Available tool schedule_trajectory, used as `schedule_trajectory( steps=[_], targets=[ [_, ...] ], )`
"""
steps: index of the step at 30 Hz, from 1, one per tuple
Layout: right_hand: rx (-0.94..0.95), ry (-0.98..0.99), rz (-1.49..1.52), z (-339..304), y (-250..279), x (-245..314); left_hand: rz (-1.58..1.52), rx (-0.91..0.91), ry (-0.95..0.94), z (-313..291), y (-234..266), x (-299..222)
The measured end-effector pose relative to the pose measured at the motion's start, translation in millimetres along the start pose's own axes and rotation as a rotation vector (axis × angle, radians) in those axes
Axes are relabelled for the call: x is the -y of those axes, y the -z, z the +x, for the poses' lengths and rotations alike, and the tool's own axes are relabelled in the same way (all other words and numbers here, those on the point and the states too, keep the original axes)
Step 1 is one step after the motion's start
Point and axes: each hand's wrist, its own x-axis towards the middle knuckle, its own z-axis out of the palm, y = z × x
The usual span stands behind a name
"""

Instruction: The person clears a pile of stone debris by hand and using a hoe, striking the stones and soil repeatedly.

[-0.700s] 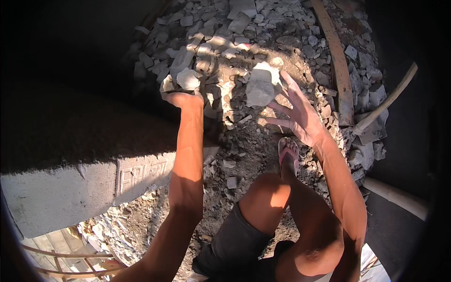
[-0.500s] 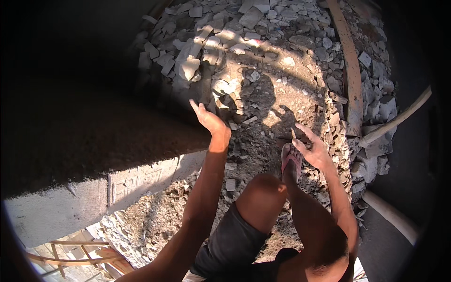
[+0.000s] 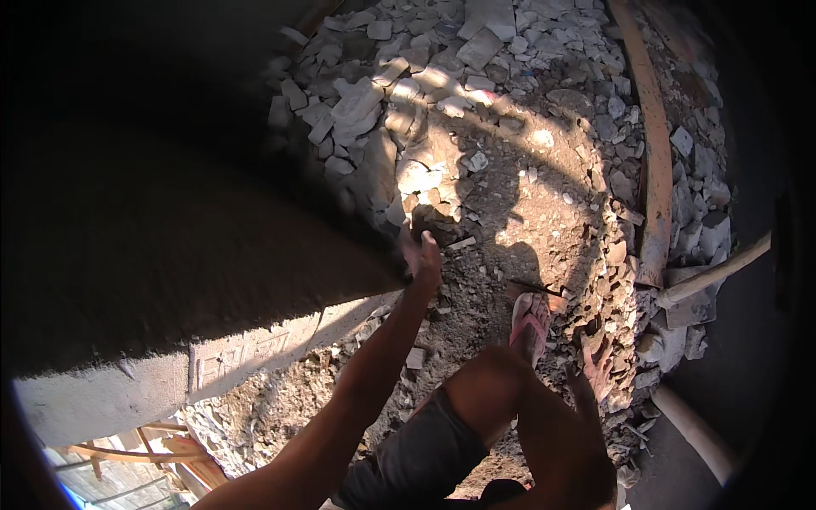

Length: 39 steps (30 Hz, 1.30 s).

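Note:
My left hand point(image 3: 422, 257) reaches forward beside the dark edge of the wall block point(image 3: 280, 336). Its fingers look a little apart, with nothing seen between them; part of the hand is in shadow. On the right, my right hand point(image 3: 597, 367) is low over the broken rubble point(image 3: 616, 293) next to my foot. Its fingers are spread, and I see nothing held. My foot, in a pink flip-flop point(image 3: 533, 321), stands on the loose earth between the two hands. Just ahead of the toes lies a thin, dark, rusty-looking strip point(image 3: 535, 289).
A pile of grey broken stones point(image 3: 476, 51) covers the far ground. A long wooden plank point(image 3: 654, 170) runs along the right, with a pale pole point(image 3: 714, 274) and a thicker pole point(image 3: 695, 433) beside it. Wooden framing point(image 3: 136, 456) shows at lower left.
My right hand has dropped nearer, down to the rubble beside my foot. My left hand has swung in to the right, its fingers less outstretched. The view has shifted slightly.

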Motion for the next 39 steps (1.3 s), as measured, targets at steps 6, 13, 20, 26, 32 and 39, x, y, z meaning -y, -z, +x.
schedule_trajectory(
  steps=[6, 13, 20, 26, 32, 39],
  targets=[
    [-0.005, -0.020, -0.121, 21.1, 23.4, 28.5, 0.628, -0.049, 0.076, 34.7, -13.8, -3.3],
    [-0.043, 0.213, -0.116, -9.2, 63.8, 48.4, 0.596, 0.462, 0.226, 0.0, 33.1, -47.8],
    [-0.215, 0.000, 0.027, -7.1, 68.4, 137.1, 0.565, 0.664, 0.568, -40.3, 91.5, -130.5],
    [0.219, 0.267, 0.664, 34.8, -29.3, 373.8, 0.529, 0.653, 0.576, -8.6, 82.5, -136.4],
    [0.554, 0.484, 0.621, 58.8, -194.8, 662.4, -0.264, 0.384, 0.903, 75.8, 49.1, -77.7],
    [0.537, 0.497, -0.040, 101.5, -259.1, 653.3, 0.853, 0.320, 0.604, 232.5, -48.9, -62.1]
  ],
)
